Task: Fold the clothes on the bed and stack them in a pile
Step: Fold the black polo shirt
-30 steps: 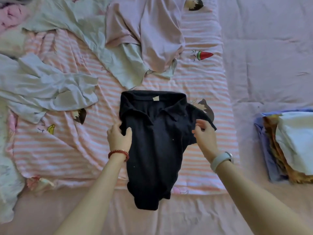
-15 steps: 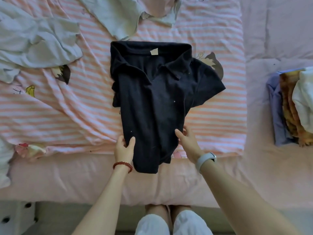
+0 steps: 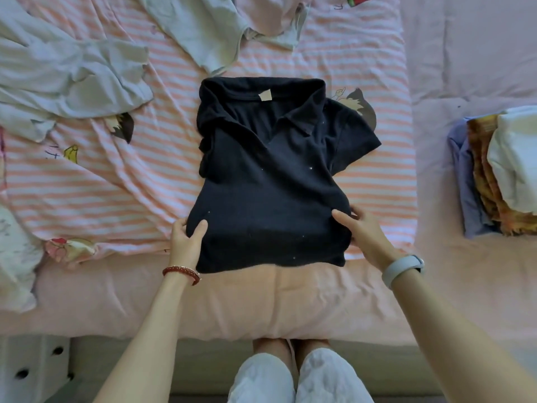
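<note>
light: soft, even, pinkish cast | shadows: faint | glare: slight wash-out upper right of frame | focus: fairly sharp at centre, softer toward corners | distortion: wide-angle bowing at the edges

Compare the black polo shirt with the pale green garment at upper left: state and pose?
The black polo shirt lies smoothed, one sleeve folded in; the pale green garment lies crumpled and unfolded.
The polo is gripped at its lower edge by the left hand and the right hand; the green garment is untouched.
The polo is dark with a collar; no collar shows on the light green garment.
Both lie on the striped sheet.
</note>
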